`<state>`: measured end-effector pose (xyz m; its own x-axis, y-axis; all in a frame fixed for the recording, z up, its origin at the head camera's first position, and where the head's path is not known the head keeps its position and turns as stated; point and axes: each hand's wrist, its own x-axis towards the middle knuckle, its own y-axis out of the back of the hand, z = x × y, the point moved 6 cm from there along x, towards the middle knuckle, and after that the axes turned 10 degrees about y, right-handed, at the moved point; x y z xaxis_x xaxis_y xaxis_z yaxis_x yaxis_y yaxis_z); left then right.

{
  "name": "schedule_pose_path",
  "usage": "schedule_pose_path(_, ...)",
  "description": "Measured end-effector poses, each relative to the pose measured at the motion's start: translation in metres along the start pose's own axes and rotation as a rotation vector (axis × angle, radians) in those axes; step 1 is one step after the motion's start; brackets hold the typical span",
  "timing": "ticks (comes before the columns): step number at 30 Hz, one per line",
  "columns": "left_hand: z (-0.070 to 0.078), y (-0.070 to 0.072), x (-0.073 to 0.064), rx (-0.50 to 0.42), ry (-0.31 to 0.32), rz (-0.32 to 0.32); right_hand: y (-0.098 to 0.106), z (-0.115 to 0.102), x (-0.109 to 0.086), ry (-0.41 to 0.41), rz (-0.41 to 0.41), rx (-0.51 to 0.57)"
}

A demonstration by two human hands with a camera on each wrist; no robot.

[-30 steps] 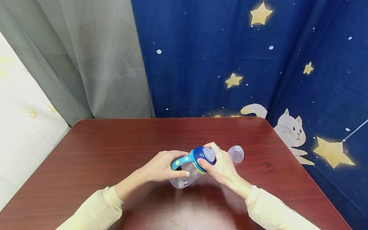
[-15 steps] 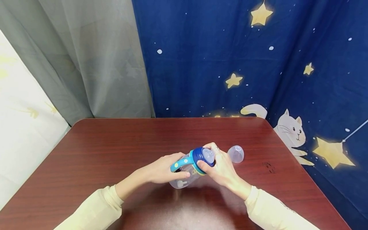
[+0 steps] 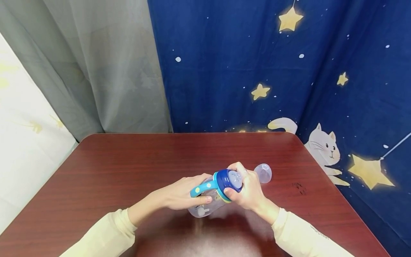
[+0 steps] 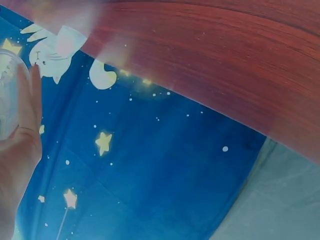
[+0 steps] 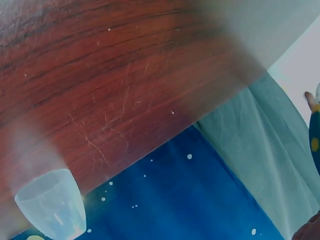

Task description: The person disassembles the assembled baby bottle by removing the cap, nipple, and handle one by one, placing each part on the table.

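Observation:
A clear baby bottle [image 3: 202, 211] is held tilted over the table, its top leaning toward the right. My left hand [image 3: 181, 192] grips the body, fingers behind it and thumb across the front, beside the turquoise dotted handle [image 3: 203, 188]. Around the dark blue collar [image 3: 224, 181] curl the thumb and fingers of my right hand [image 3: 252, 189], next to the clear teat [image 3: 236, 179]. A translucent dome cap [image 3: 263, 173] rests on the table just beyond the right hand. In the right wrist view the cap [image 5: 54, 205] shows at lower left; the handle [image 5: 315, 142] barely enters at the right edge.
The dark red wooden table [image 3: 135, 157] spreads under both hands. Dark marks [image 3: 299, 188] lie on its surface at the right. Behind the far edge hang a grey curtain [image 3: 125, 71] and a blue starry curtain [image 3: 218, 71].
Both hands and the bottle have come slightly down in the head view, toward the person. Grips stay on the bottle's body and collar. The cap has stayed in place.

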<state>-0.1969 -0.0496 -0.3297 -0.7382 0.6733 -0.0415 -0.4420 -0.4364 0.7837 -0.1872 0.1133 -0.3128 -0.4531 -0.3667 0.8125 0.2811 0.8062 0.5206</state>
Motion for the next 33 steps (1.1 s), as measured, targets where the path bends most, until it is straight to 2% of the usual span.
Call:
schedule_pose_path(4, 0.001, -0.002, 0.000, -0.045, -0.038, -0.041, 0.002, -0.003, 0.000, 0.073, 0.026, 0.011)
schedule_pose_path(8, 0.002, -0.008, -0.001, -0.244, -0.103, -0.171, 0.003, -0.010, 0.004, 0.202, 0.035, 0.069)
schedule_pose_path(10, 0.002, -0.009, -0.002, -0.333, -0.120, -0.215, 0.003, -0.011, 0.008, 0.246, 0.013, 0.117)
schedule_pose_path(11, 0.002, -0.009, -0.003, -0.360, -0.121, -0.232, 0.003, -0.012, 0.010, 0.255, -0.006, 0.141)
schedule_pose_path(12, 0.002, -0.008, -0.003, -0.358, -0.128, -0.224, 0.002, -0.011, 0.012, 0.252, -0.025, 0.157)
schedule_pose_path(16, 0.003, -0.006, -0.002, -0.350, -0.123, -0.199, 0.001, -0.006, 0.015, 0.186, -0.104, 0.211)
schedule_pose_path(19, 0.003, -0.002, -0.001, -0.308, -0.113, -0.139, -0.001, -0.001, 0.014, 0.102, -0.174, 0.279)
schedule_pose_path(23, 0.001, 0.007, 0.000, -0.141, -0.072, 0.008, -0.003, 0.006, 0.013, -0.051, -0.248, 0.352)
schedule_pose_path(26, 0.000, 0.012, 0.001, -0.022, -0.024, 0.070, 0.000, 0.011, 0.012, -0.178, -0.273, 0.309)
schedule_pose_path(30, -0.004, 0.012, 0.001, 0.014, 0.044, 0.061, 0.003, 0.014, 0.011, -0.294, -0.323, 0.253)
schedule_pose_path(33, -0.006, 0.010, 0.000, 0.024, 0.065, 0.047, 0.004, 0.014, 0.011, -0.297, -0.349, 0.266)
